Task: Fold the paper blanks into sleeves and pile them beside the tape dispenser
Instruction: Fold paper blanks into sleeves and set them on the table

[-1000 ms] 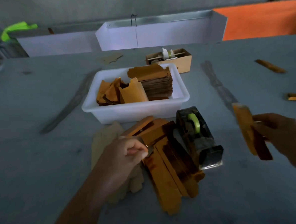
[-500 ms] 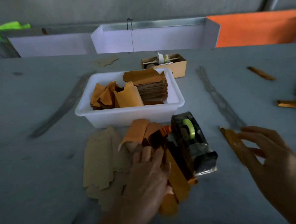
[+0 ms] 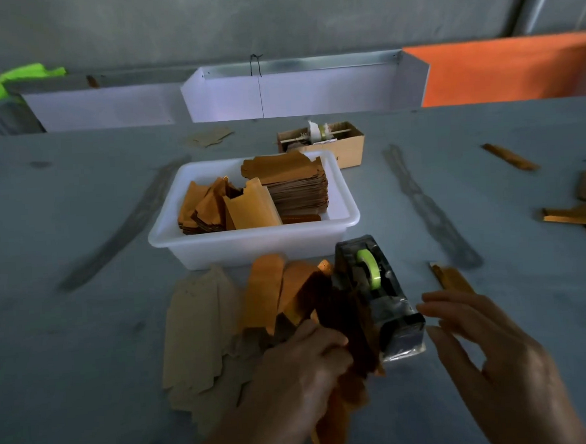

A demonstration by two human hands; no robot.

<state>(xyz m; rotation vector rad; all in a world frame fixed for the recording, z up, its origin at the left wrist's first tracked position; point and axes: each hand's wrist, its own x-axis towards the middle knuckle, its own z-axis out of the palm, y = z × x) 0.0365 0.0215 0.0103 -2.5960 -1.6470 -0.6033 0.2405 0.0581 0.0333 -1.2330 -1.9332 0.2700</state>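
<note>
A black tape dispenser [image 3: 375, 295] with a green roll stands in front of the white tub [image 3: 252, 245]. Left of it lies a pile of orange folded sleeves [image 3: 289, 290]. My left hand [image 3: 294, 372] grips a bunch of them close against the dispenser's left side. Flat tan paper blanks [image 3: 202, 333] are spread further left. My right hand [image 3: 491, 353] hovers open just right of the dispenser, fingers spread, holding nothing. One folded sleeve [image 3: 454, 279] lies on the table behind that hand. More blanks and sleeves fill the tub.
A small cardboard box [image 3: 335, 143] sits behind the tub. Loose orange strips [image 3: 579, 214] lie at the right edge of the table. White bins [image 3: 294, 91] and an orange panel [image 3: 508, 68] line the far side.
My right hand let go of the folded sleeve, which now lies on the table, and moved left toward the dispenser. My left hand closed round the sleeves beside the dispenser.
</note>
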